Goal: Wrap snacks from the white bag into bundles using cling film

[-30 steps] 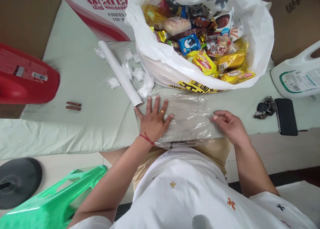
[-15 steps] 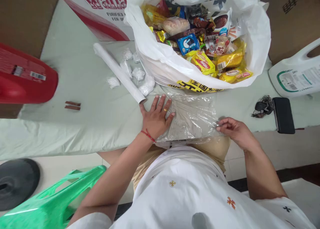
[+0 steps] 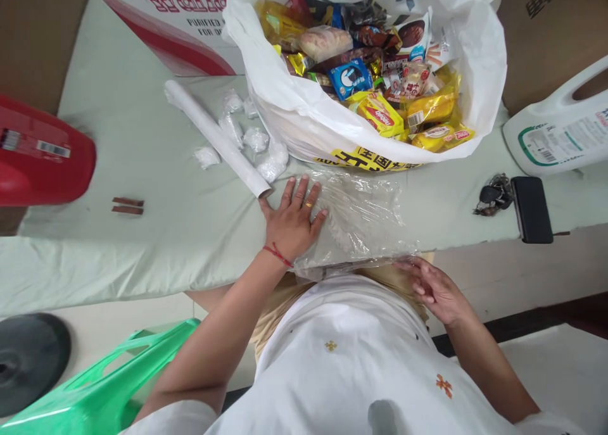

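A sheet of clear plastic film (image 3: pixel 361 226) lies wrinkled on the cloth in front of me, its near edge hanging over the table's edge. My left hand (image 3: pixel 292 223) is pressed flat with fingers spread on the film's left side, its little finger beside the end of a white cardboard tube (image 3: pixel 216 137). My right hand (image 3: pixel 430 286) is low at the film's near right corner. Its fingers are apart and slightly bent, the tips at or just under the film's edge. Several small wrapped plastic bundles (image 3: pixel 256 140) lie around the tube.
A white bag (image 3: pixel 294 128) full of packaged snacks stands behind the film. To its right are a white jug (image 3: pixel 546 137), keys (image 3: pixel 494 195) and a black phone (image 3: pixel 532 210). A red container (image 3: pixel 47 163) and two brown strips (image 3: pixel 128 206) lie left. A green stool (image 3: pixel 104 378) stands below.
My right hand has moved down and toward me, from pinching the film's right edge to fingers apart below it. The film has slackened. My left hand stays in place; the view shifted slightly.
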A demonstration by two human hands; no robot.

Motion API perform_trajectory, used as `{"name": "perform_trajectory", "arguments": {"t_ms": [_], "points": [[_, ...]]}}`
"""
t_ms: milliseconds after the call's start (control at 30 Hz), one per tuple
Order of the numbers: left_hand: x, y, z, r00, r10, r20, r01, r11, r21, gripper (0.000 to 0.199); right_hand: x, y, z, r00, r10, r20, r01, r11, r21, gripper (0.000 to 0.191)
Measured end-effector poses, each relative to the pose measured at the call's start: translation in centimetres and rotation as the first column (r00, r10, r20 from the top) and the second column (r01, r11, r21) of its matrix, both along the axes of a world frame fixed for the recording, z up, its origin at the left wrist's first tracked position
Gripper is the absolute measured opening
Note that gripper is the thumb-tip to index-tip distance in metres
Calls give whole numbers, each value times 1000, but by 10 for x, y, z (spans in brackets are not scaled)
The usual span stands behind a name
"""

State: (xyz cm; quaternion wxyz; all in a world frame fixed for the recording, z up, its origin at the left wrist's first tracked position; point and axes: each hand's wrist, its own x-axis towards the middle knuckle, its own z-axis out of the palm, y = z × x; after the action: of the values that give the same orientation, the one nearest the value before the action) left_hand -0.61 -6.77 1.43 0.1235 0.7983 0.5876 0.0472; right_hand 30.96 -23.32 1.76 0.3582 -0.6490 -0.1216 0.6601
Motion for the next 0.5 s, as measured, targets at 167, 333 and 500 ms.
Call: {"name": "perform_trajectory", "arguments": {"t_ms": [167,333,500], "points": [[0,0,0,1000,-5,-14,5,1000,-1,64,-7,-7,-9,998,-32,61,33,999,-14,48],[-1,0,1,1000,-13,-2,13,1000,9,64,18,-17,-3,975,88,204,-88,996,-8,52],[-1,-1,1,1000,-15,10,15,1000,7,64,34,-25,7,969,86,230,-88,996,-4,47]]}}
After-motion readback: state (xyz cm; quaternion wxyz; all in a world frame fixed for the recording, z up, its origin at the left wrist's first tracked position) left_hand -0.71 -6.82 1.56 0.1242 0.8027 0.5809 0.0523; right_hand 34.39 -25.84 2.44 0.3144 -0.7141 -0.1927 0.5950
